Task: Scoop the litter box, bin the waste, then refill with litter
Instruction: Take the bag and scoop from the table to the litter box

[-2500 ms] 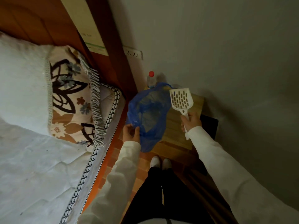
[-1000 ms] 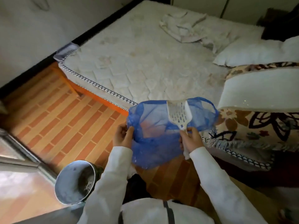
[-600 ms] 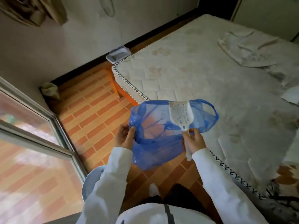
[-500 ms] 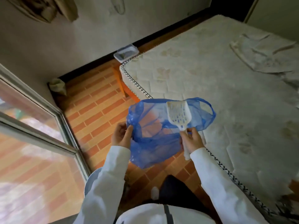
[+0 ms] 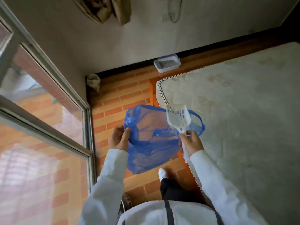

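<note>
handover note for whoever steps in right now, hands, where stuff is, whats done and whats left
Left hand: grips the blue bag by its rim, held open.
Right hand: grips the scoop by its handle, and seemingly the bag's other edge.
Litter box: on the floor ahead, by the wall at the mattress corner.
Done: tools in hand. The scoop looks empty.
Left: scooping, binning, refilling.

The view has swung from the bedside to face the litter box (image 5: pixel 167 64) by the wall
</note>
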The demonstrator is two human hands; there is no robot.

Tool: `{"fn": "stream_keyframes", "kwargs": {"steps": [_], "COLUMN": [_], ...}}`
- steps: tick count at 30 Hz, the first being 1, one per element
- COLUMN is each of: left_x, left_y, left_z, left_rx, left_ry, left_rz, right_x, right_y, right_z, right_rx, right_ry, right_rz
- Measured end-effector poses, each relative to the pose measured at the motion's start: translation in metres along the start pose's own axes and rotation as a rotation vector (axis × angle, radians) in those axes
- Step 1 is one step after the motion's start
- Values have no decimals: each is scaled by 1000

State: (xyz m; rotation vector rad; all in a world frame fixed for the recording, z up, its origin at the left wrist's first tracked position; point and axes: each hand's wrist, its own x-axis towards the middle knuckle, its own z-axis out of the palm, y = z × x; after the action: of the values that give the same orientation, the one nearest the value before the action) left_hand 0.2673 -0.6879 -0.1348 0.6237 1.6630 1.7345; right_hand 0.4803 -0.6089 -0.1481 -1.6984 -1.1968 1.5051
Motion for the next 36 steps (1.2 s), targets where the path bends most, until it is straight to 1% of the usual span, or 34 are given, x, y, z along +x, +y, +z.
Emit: {"fn": "stream_keyframes", "kwargs": {"steps": [8, 15, 18, 23, 27, 33, 36], "left_x": [135, 249, 310, 425, 524, 648, 701], "left_y": [23, 29, 28, 38, 54, 79, 85], "left_z": [36, 56, 62, 64, 63, 69, 75], "left_rx": [100, 82, 39, 41, 58, 72, 59], "left_ry": [133, 215, 232, 210, 144, 61, 16], "left_rz": [90, 109, 100, 99, 128, 140, 136], "right_x": [154, 249, 294, 371, 427, 491, 522], "right_y": [-97, -158, -185, -241, -296, -362, -387], "right_z": [58, 122, 156, 221, 269, 325, 345], "right_rx": [-89, -194, -186, -190, -183, -47, 11], "right_ry": [-176, -226, -240, -241, -200, -197, -152], "right_rz": [-38, -117, -114, -95, -116, -46, -20]}}
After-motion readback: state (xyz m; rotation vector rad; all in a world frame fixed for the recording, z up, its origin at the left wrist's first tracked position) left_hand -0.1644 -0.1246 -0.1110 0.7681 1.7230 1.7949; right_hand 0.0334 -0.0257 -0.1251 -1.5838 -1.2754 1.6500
